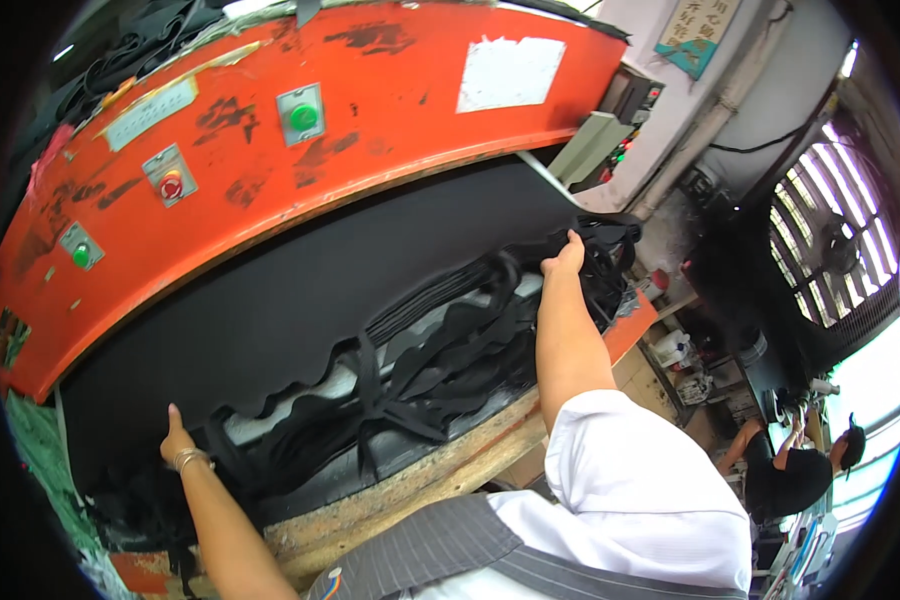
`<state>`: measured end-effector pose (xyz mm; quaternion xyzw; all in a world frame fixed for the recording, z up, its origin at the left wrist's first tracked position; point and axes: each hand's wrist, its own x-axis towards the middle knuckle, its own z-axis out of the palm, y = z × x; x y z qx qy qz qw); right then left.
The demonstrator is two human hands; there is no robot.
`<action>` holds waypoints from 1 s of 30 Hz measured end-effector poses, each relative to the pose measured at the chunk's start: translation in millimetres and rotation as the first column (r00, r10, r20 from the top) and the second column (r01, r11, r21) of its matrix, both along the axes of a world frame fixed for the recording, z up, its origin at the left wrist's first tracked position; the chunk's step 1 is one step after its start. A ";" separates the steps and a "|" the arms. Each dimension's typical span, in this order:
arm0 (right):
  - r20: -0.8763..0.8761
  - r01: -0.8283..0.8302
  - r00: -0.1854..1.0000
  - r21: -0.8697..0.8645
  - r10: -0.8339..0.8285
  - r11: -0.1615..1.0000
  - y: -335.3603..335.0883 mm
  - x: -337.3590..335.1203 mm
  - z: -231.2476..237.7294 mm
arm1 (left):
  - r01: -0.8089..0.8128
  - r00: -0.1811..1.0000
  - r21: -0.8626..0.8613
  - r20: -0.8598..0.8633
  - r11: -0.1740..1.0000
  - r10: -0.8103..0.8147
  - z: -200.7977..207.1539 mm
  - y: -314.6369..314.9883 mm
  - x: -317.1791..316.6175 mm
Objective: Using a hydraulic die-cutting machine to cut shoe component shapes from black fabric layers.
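Note:
A wide black sheet (300,290) of foam-like or fabric material lies across the bed of an orange machine, its near edge cut in a wavy outline. At the sheet's near left corner, my left hand (178,442) is closed on the edge, thumb on top and the other fingers hidden. My right hand (567,256) grips the sheet's near right end, well apart from the left. Between my arms, tangled black cut strips (420,375) hang and lie along the near edge, with pale bed surface showing through the gaps.
The orange machine front (240,150) rises beyond the sheet, with a red button (171,186) and green buttons (303,117). A wooden beam (400,500) borders the bed on my side. A grey-green control box (592,148) stands at right. Another person (795,475) works far right.

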<state>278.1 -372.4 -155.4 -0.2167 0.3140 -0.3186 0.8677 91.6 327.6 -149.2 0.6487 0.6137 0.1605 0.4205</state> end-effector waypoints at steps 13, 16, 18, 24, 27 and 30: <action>-0.369 -0.191 0.928 -0.356 0.050 0.915 -135.3 -33.0 29.4 | 0.216 0.954 0.105 0.190 0.971 -0.233 -36.7 -24.1 54.8; -0.768 -0.727 0.636 -0.563 0.077 0.392 -15.6 -51.4 63.8 | 0.384 0.922 0.420 -0.137 0.822 -0.361 9.3 40.6 -46.7; -0.660 -0.692 0.719 -0.709 -0.215 -0.135 3.3 -121.4 111.6 | 0.798 0.602 0.520 -0.705 0.304 -0.376 17.7 40.2 -73.6; -0.774 -0.615 0.597 -0.609 0.209 -0.501 -141.3 -275.2 15.4 | 0.802 0.338 0.041 -0.854 0.596 -0.395 56.2 21.0 -127.1; -0.874 -0.694 0.485 -0.414 0.042 -0.589 -111.1 -251.1 35.4 | 0.716 0.156 -0.170 -0.906 0.677 -0.393 93.8 25.9 -143.0; -0.919 -0.836 0.392 -0.343 -0.030 -0.429 -103.3 -232.9 28.4 | 0.622 0.022 -0.422 -0.832 0.660 -0.554 130.6 32.2 -144.3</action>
